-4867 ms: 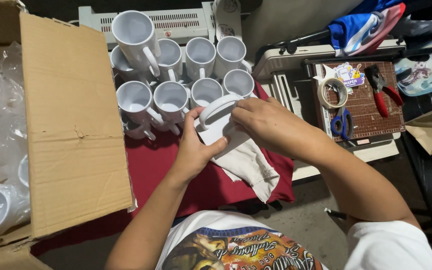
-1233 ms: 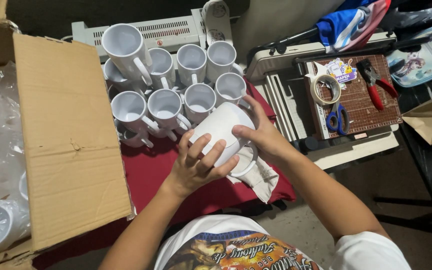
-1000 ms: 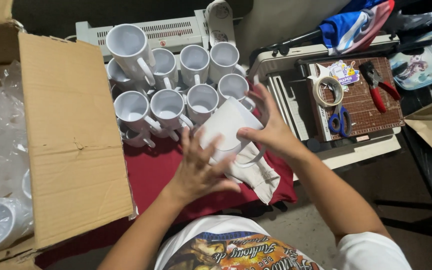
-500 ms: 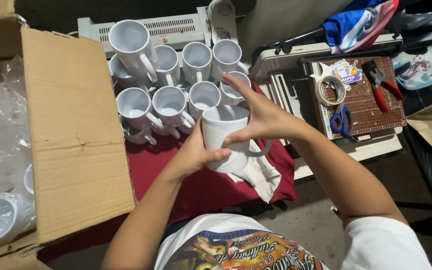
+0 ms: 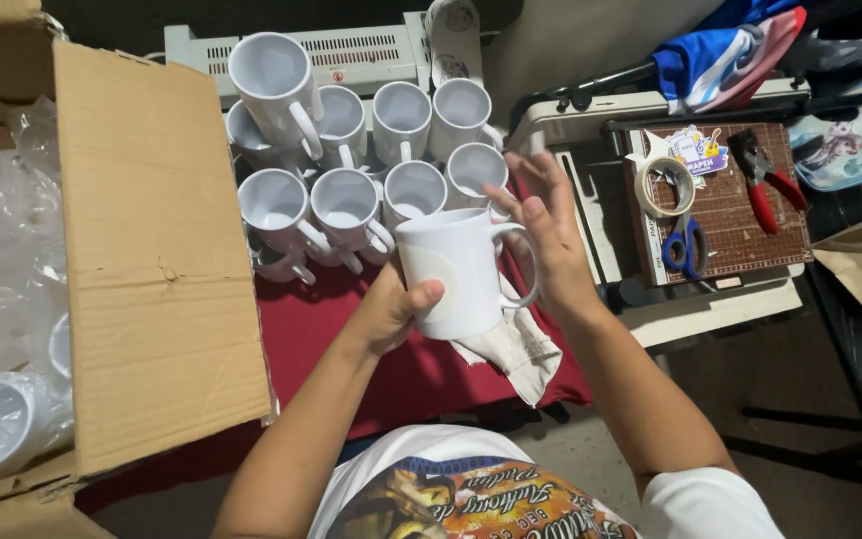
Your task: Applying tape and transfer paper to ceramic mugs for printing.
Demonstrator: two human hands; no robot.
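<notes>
an open cardboard box (image 5: 142, 269) sits at left. the left hand (image 5: 391, 314) grips a white mug (image 5: 456, 274), upright above the red cloth (image 5: 351, 349), near the cluster of mugs (image 5: 351, 150). the right hand (image 5: 546, 235), fingers spread, touches its handle side, grasping nothing.

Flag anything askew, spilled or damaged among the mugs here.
No spill or damage shows. One mug sits tilted atop the others, above the cluster. The left hand holds a mug upright over a cloth.
</notes>
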